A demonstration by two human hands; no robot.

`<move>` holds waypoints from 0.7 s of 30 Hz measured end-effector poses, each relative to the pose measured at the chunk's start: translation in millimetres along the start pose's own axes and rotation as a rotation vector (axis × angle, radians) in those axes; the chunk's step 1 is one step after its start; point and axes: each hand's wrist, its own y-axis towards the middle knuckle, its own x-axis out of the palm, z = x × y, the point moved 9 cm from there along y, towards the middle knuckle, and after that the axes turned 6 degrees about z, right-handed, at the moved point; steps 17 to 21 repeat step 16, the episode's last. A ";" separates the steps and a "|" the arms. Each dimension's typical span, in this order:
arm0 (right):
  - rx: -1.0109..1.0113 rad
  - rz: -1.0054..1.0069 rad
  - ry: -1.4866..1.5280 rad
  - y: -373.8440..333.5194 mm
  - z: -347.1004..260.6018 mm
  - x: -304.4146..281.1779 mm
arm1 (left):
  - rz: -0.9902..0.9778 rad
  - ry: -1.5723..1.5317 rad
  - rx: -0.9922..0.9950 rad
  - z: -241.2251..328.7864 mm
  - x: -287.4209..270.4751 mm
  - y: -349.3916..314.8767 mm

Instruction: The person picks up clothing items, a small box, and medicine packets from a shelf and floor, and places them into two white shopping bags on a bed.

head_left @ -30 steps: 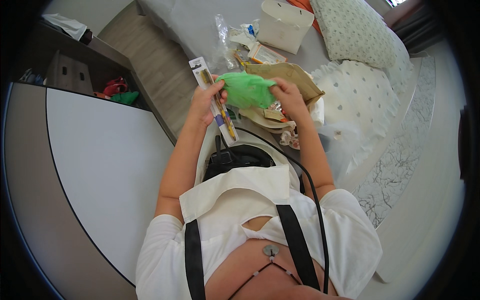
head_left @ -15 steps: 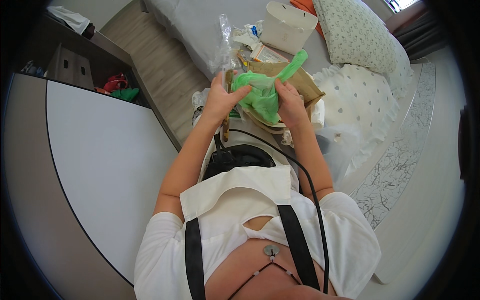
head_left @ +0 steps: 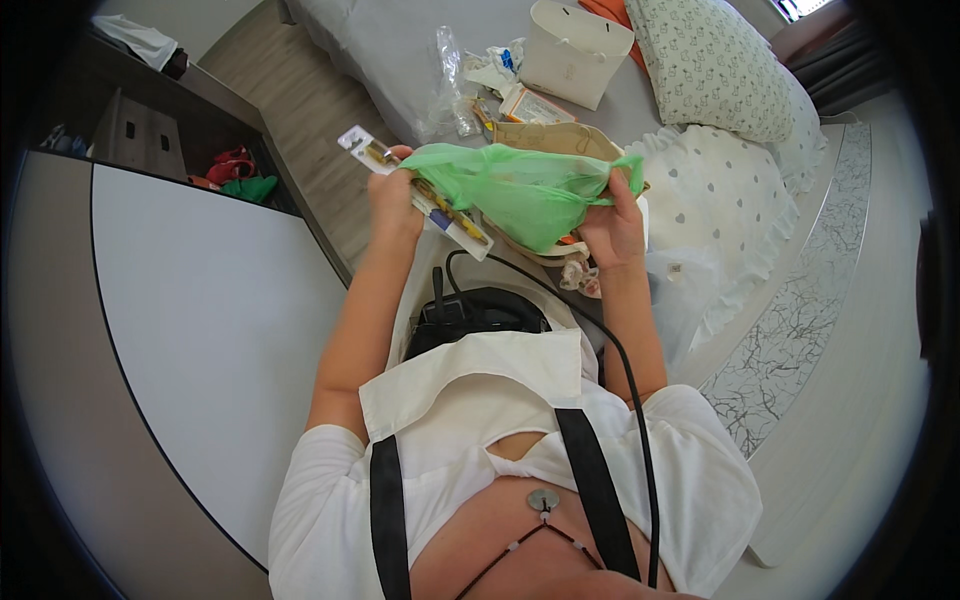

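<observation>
A green plastic bag (head_left: 530,200) is stretched sideways between my two hands. My left hand (head_left: 397,207) is closed on its left end and also grips a packaged toothbrush (head_left: 455,222), whose long narrow pack slants across the fingers. On the right, my right hand (head_left: 612,228) pinches the other end of the bag, near its handle. Below and behind the green bag stands an open beige bag (head_left: 560,140); much of its inside is hidden. I cannot make out whether the green bag holds anything.
On the grey bed (head_left: 370,50) are a white paper bag (head_left: 576,55), crumpled clear plastic (head_left: 450,80) and a small orange-and-white box (head_left: 535,106). Pillows (head_left: 710,70) lie at the right. A black cable (head_left: 600,325) runs past my right forearm. An open cabinet (head_left: 140,130) stands left.
My hands have moved apart, and the bunched green bag is now spread wide between them. The toothbrush pack has swung from upright to a slant in my left hand.
</observation>
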 end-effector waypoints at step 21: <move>0.170 -0.020 0.262 24.8 7.7 -8.3 | -0.457 0.503 -0.010 20.1 39.0 -28.7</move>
